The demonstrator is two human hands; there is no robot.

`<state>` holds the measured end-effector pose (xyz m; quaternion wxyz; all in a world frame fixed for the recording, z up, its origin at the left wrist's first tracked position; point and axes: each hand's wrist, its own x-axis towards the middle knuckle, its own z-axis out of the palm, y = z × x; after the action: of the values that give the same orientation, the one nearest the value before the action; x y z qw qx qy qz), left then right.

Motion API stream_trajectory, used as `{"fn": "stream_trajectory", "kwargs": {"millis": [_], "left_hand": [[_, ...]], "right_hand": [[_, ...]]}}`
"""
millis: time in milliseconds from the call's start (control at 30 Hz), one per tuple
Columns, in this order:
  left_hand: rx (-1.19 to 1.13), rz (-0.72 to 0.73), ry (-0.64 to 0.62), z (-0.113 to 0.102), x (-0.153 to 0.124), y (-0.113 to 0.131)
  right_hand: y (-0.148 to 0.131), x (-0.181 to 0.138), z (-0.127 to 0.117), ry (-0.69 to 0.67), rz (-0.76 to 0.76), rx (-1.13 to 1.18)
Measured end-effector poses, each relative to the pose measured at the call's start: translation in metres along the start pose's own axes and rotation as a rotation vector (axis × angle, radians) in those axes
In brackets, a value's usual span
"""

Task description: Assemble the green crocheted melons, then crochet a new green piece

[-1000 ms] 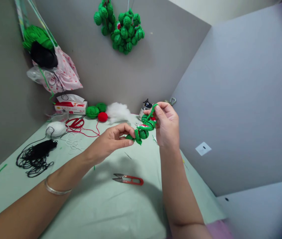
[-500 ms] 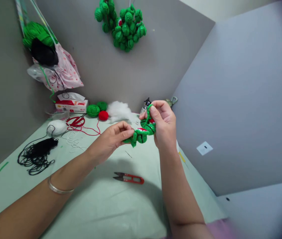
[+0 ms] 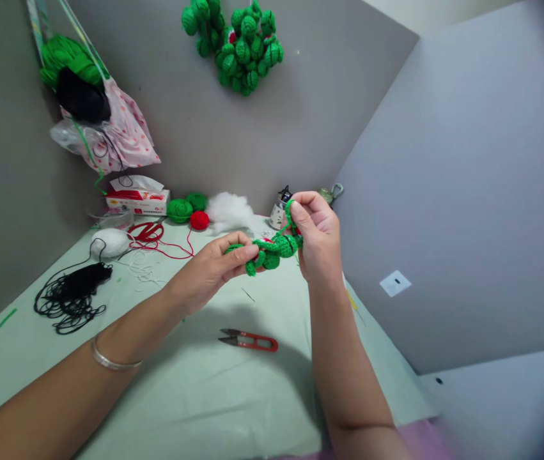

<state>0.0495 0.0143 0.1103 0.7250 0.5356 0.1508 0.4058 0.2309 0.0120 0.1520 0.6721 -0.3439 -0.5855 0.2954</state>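
Between my two hands, above the table, is a green crocheted piece (image 3: 272,255) with small knobs and a bit of red and white. My left hand (image 3: 224,259) pinches its left end between thumb and fingers. My right hand (image 3: 317,230) grips the other end, with a narrow green crocheted strip standing up between thumb and forefinger. Part of the piece is hidden by my right fingers. Below it, on the pale green cloth (image 3: 195,396), lie red-handled thread snips (image 3: 250,340) and a thin dark needle-like piece (image 3: 248,294).
Black yarn (image 3: 77,291), white yarn (image 3: 110,243), red scissors (image 3: 146,232), green yarn balls (image 3: 179,210), a red ball (image 3: 199,221), white stuffing (image 3: 231,212) and a tissue box (image 3: 137,199) line the back left. A can (image 3: 277,214) stands behind my hands. Green crocheted pieces (image 3: 247,48) hang on the wall.
The crocheted piece has been turned, so less of its red and white shows. My left hand has shifted its hold slightly further along it; my right hand stays nearly in place.
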Motion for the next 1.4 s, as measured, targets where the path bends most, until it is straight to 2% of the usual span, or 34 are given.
{"fn": "stream_trajectory", "kwargs": {"millis": [167, 333, 467, 533, 700, 900, 1100, 1400], "left_hand": [[0.071, 0.040, -0.005, -0.001, 0.001, 0.000], [0.132, 0.074, 0.044, -0.003, 0.002, -0.003], [0.105, 0.030, -0.022, -0.004, 0.003, -0.007], [0.105, 0.028, -0.035, -0.005, 0.003, -0.007], [0.264, 0.064, 0.033, -0.008, 0.005, -0.007], [0.450, 0.288, 0.107, -0.007, 0.007, -0.011], [0.394, 0.247, 0.180, -0.002, 0.003, -0.009], [0.486, 0.357, 0.164, -0.001, 0.000, -0.009]], "right_hand": [[0.001, -0.001, 0.000, 0.007, 0.010, -0.005], [0.002, 0.001, 0.000, 0.060, -0.002, 0.047], [0.005, 0.004, 0.001, 0.093, 0.057, 0.119], [0.006, 0.005, 0.001, 0.078, 0.107, 0.169], [0.010, 0.006, -0.001, 0.028, 0.221, 0.207], [0.011, 0.006, -0.001, 0.014, 0.252, 0.179], [0.012, 0.005, 0.003, -0.027, 0.253, 0.194], [0.013, 0.001, 0.011, -0.096, 0.290, 0.184]]}}
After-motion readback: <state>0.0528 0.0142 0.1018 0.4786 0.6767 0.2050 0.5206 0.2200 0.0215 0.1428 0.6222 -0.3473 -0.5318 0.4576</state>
